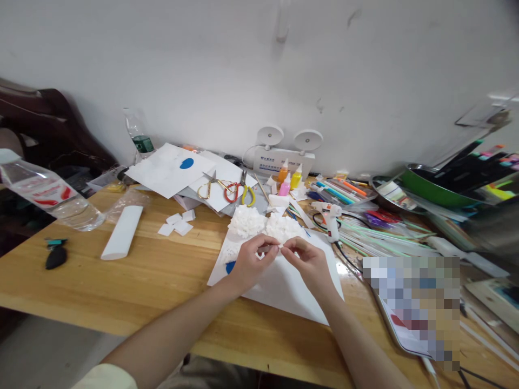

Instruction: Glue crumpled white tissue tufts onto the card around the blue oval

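Note:
Over a large white paper sheet (300,289), my left hand (253,259) and my right hand (306,262) meet fingertip to fingertip. Both pinch a tiny white piece (280,246), which looks like paper; its exact form is too small to make out. Just behind the fingers lie two heaps of crumpled white bits, a left heap (246,220) and a right heap (286,227). Part of a blue patch (230,267) shows on the sheet beside my left hand.
Left are small white paper squares (176,223), a white oblong piece (122,232) and a water bottle (52,189). Scissors (208,186), yellow-handled pliers (247,193) and paint bottles (284,185) stand behind. A glue gun (331,219), thin sticks (377,240) and a blurred-out tablet (409,308) lie right.

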`<state>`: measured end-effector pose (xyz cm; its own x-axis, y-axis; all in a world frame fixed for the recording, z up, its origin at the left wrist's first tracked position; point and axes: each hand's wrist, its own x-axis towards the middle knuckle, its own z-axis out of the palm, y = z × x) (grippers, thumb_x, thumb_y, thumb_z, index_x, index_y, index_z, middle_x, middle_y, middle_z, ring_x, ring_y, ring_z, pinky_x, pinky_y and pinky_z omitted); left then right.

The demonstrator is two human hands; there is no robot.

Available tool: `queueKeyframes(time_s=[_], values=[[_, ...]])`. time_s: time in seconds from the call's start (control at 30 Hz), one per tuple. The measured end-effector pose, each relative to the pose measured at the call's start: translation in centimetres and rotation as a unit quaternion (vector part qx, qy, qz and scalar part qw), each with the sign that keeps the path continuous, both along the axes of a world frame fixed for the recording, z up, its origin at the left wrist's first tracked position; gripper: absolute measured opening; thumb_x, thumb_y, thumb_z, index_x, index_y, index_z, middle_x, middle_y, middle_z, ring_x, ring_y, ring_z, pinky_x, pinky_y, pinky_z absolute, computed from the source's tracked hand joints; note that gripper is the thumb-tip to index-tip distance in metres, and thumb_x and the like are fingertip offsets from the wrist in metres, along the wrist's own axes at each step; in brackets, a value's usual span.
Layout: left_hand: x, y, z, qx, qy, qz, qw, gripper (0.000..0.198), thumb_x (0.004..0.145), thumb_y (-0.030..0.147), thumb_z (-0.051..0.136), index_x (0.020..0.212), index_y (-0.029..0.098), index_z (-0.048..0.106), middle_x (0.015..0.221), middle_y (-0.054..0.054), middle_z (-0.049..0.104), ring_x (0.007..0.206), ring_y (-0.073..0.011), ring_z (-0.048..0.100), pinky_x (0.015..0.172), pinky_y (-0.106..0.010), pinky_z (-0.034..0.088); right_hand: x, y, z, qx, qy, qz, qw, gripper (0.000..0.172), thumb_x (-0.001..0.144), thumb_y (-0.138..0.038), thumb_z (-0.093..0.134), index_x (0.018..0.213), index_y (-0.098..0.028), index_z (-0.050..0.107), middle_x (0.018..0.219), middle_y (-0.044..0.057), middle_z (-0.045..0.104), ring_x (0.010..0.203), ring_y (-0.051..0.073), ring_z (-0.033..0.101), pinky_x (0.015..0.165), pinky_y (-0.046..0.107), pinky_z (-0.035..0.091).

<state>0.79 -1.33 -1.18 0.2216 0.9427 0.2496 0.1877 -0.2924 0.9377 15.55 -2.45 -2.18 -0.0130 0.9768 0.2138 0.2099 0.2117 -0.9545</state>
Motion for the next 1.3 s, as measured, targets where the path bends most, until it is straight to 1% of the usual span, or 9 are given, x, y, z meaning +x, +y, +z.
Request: queueKeyframes(time_s=[0.37,0.63,0.7,0.8,0.93,1.0,1.1,1.2,1.3], values=[[-0.03,0.12,-0.19,-0.004,-0.008,0.003,1.000,0.010,0.075,0.023,0.053,0.078,0.016,0.060,0.075,-0.002,0.063,0.067,-0.0113,0.056,0.058,-0.020,0.044,0.12,0.02,0.06,0.022,-0.020,-0.006,1.000,0.012,0.074,-0.031,0.061,0.071,-0.020,0.061,0.069,0.002,0.059,0.067,0.015,0.051,0.063,0.028,0.041],[-0.03,0.14,-0.38,0.009,-0.002,0.007,1.000,0.011,0.075,0.023,0.053,0.078,0.016,0.061,0.076,-0.003,0.064,0.066,-0.0116,0.056,0.056,-0.020,0.043,-0.09,-0.11,0.18,0.046,-0.068,-0.044,0.996,0.011,0.074,-0.030,0.061,0.070,-0.020,0.062,0.067,0.001,0.060,0.065,0.015,0.053,0.061,0.028,0.042],[-0.03,0.16,-0.45,0.010,-0.004,0.005,1.000,0.011,0.075,0.023,0.053,0.078,0.016,0.062,0.077,-0.003,0.064,0.067,-0.0117,0.056,0.056,-0.020,0.043,-0.26,-0.18,0.21,0.070,-0.079,-0.056,0.993,0.009,0.075,-0.029,0.061,0.074,-0.020,0.062,0.069,0.001,0.060,0.066,0.015,0.054,0.060,0.028,0.042],[0.01,0.16,-0.54,0.009,-0.015,0.004,1.000,0.011,0.076,0.024,0.054,0.078,0.016,0.062,0.077,-0.003,0.064,0.069,-0.0119,0.057,0.057,-0.020,0.044,-0.54,-0.37,0.18,0.132,-0.103,-0.076,0.983,0.007,0.077,-0.024,0.059,0.080,-0.021,0.064,0.076,0.003,0.060,0.071,0.016,0.055,0.061,0.029,0.044],[0.06,0.09,-0.48,0.002,-0.015,0.001,1.000,0.011,0.076,0.023,0.055,0.078,0.016,0.063,0.077,-0.003,0.064,0.070,-0.0118,0.057,0.060,-0.020,0.045,-0.75,-0.56,0.07,0.222,-0.155,-0.113,0.956,0.006,0.075,-0.019,0.059,0.078,-0.022,0.064,0.073,0.003,0.059,0.072,0.017,0.054,0.065,0.031,0.044],[0.07,0.04,-0.39,-0.001,-0.009,0.001,1.000,0.011,0.076,0.023,0.055,0.079,0.016,0.063,0.078,-0.003,0.064,0.071,-0.0121,0.058,0.061,-0.020,0.045,-0.75,-0.57,0.05,0.239,-0.163,-0.125,0.949,0.005,0.074,-0.017,0.060,0.076,-0.021,0.062,0.072,0.003,0.058,0.071,0.017,0.053,0.066,0.032,0.044],[0.06,0.05,-0.29,-0.006,-0.005,0.005,1.000,0.013,0.077,0.024,0.054,0.082,0.016,0.063,0.080,-0.003,0.065,0.075,-0.0129,0.058,0.065,-0.021,0.045,-0.66,-0.51,0.09,0.212,-0.148,-0.115,0.959,0.002,0.075,-0.018,0.059,0.074,-0.021,0.058,0.072,0.003,0.057,0.070,0.016,0.052,0.064,0.031,0.043],[0.04,0.17,-0.26,-0.012,-0.016,0.007,1.000,0.012,0.077,0.024,0.053,0.080,0.016,0.062,0.081,-0.004,0.064,0.078,-0.0136,0.059,0.071,-0.022,0.046,-0.51,-0.37,0.08,0.148,-0.104,-0.074,0.981,0.004,0.077,-0.021,0.056,0.072,-0.021,0.055,0.070,0.001,0.055,0.069,0.016,0.051,0.062,0.029,0.042],[0.00,0.25,-0.22,-0.020,-0.023,0.008,1.000,0.012,0.077,0.024,0.053,0.077,0.014,0.060,0.078,-0.004,0.063,0.077,-0.0143,0.059,0.072,-0.024,0.048,-0.36,-0.24,-0.04,0.093,-0.057,-0.026,0.994,0.007,0.077,-0.023,0.055,0.071,-0.020,0.054,0.069,0.000,0.054,0.067,0.015,0.049,0.062,0.028,0.041]])
